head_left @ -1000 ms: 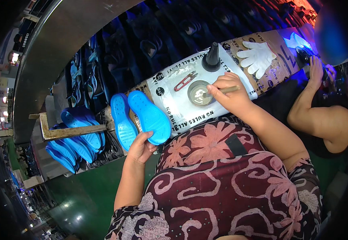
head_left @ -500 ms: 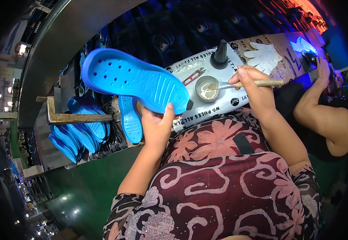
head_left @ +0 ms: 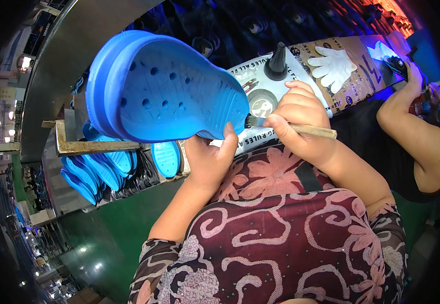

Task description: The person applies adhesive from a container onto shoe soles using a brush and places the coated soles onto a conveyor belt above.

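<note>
While your left hand [head_left: 207,159] grips the blue clog [head_left: 164,88] upper left, your right hand [head_left: 298,121] pinches a brush [head_left: 291,127] against its heel.

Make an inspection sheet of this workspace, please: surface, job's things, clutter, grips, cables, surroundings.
Surface: printed board on the bench, partly covered.
Job's things: blue clog, raised, sole toward the camera; brush, bristles at the clog's heel edge; round tin on the board.
Clutter: white glove; black cone nozzle; stacked blue soles on a rack.
Grips: left hand holds the clog; right hand holds the brush.
Cables: nothing seen.
Surroundings: a co-worker's arm at right; green floor.
</note>
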Demonstrator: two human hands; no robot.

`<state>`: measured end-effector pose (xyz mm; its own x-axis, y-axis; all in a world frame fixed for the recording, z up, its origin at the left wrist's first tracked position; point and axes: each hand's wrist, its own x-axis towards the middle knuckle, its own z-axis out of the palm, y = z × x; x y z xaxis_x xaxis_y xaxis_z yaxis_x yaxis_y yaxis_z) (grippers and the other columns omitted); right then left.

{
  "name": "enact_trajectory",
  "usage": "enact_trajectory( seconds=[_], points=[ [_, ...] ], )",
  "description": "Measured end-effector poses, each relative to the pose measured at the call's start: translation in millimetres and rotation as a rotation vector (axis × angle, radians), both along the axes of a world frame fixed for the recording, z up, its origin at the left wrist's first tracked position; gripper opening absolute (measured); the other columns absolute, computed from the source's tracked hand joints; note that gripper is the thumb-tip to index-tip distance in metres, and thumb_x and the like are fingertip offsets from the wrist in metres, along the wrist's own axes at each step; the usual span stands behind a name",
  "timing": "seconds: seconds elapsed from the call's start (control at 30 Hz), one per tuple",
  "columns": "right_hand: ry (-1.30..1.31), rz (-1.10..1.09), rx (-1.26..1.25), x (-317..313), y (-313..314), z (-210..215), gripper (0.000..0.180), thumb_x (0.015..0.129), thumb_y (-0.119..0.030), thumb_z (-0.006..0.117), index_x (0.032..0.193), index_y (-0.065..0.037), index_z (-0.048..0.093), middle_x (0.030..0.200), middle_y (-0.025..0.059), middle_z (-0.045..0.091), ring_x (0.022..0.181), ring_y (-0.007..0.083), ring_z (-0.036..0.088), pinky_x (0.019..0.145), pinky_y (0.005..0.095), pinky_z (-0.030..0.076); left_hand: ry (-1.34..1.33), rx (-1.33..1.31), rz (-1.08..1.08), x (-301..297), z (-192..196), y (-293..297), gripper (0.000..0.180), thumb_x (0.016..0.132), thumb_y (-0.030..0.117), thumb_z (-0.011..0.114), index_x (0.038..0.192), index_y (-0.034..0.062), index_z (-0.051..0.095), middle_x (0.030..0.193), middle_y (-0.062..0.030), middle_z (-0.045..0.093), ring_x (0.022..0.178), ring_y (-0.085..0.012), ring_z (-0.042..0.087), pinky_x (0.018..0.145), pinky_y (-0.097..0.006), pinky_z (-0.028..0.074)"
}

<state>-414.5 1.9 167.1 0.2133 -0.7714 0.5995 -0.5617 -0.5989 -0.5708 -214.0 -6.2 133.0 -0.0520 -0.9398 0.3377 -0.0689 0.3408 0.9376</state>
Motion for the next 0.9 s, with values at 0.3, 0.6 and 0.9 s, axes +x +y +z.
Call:
enact_trajectory(
  seconds=[0.3,0.6,0.9],
  points=[
    [-0.022,0.014,-0.009,1.7,-3.1,2.9,0.020,0.083,-0.019,0.066,0.068,-0.007,0.064,0.065,0.0036,0.060,0.066,0.0227,0.058,0.084,0.0393,0.042,-0.017,0.098,0.035,0.9,-3.5,-2.3,0.046,0.081,0.006,0.066,0.119,-0.0051,0.043,0.103,-0.0142,0.062,0.091,-0.0208,0.063,0.085,-0.031,0.048],
    [0.075,-0.055,-0.002,-9.3,-2.8,2.7,0.018,0.081,-0.017,0.066,0.067,-0.007,0.064,0.061,0.0040,0.056,0.061,0.0230,0.054,0.083,0.0387,0.042,-0.011,0.070,0.035,3.4,-7.0,-3.5,0.045,0.080,0.006,0.066,0.118,-0.0040,0.044,0.103,-0.0138,0.061,0.094,-0.0212,0.061,0.087,-0.032,0.047],
    [0.036,0.042,-0.012,-4.4,1.1,-2.1,0.018,0.081,-0.018,0.067,0.067,-0.007,0.065,0.062,0.0040,0.057,0.061,0.0231,0.055,0.083,0.0385,0.043,-0.039,0.021,0.055,-0.2,-7.6,-3.1,0.044,0.079,0.004,0.067,0.116,-0.0040,0.044,0.103,-0.0142,0.062,0.089,-0.0202,0.064,0.081,-0.030,0.050]
  ],
)
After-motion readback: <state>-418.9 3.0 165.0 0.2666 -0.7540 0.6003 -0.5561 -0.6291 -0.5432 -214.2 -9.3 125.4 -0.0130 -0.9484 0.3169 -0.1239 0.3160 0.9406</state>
